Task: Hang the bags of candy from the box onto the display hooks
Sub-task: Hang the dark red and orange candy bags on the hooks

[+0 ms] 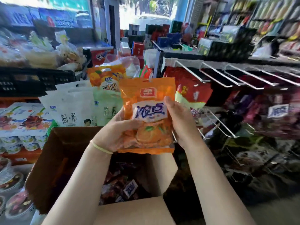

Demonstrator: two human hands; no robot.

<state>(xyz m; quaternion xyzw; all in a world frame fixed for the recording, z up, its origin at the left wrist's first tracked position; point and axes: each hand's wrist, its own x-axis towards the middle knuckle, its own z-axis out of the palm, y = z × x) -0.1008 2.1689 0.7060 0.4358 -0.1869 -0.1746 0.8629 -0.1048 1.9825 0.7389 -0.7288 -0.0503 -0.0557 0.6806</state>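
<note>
Above the open cardboard box [53, 161], both our hands hold one orange plastic candy bag with a white and blue label [148, 114] upright, label facing us. Our left hand [113, 132] grips the bag's lower left edge, thumb on the front and fingers curled behind; a thin pale yellow band [101, 147] circles that wrist. Our right hand [180, 120] clasps the bag's right edge, thumb tip on the front near the label, remaining fingers behind the bag. The bag's punched top tab points upward, clear of any hook.

Below the bag, the box holds more candy bags [125, 185], dark red and purple wrappers with small white labels; the view is too blurred to count them. Right of our hands stands a rack of white wire display hooks [215, 72] in rows. One red candy bag with a yellow-green lower band [193, 95] hangs just beside the orange bag, and darker red and purple bags [267, 111] hang further right, motion-blurred.

Left of the box, white carrier packs with printed characters [71, 108] stand behind stacked cup packs [21, 125]. An orange carrier pack [107, 77] stands just behind the held bag.
</note>
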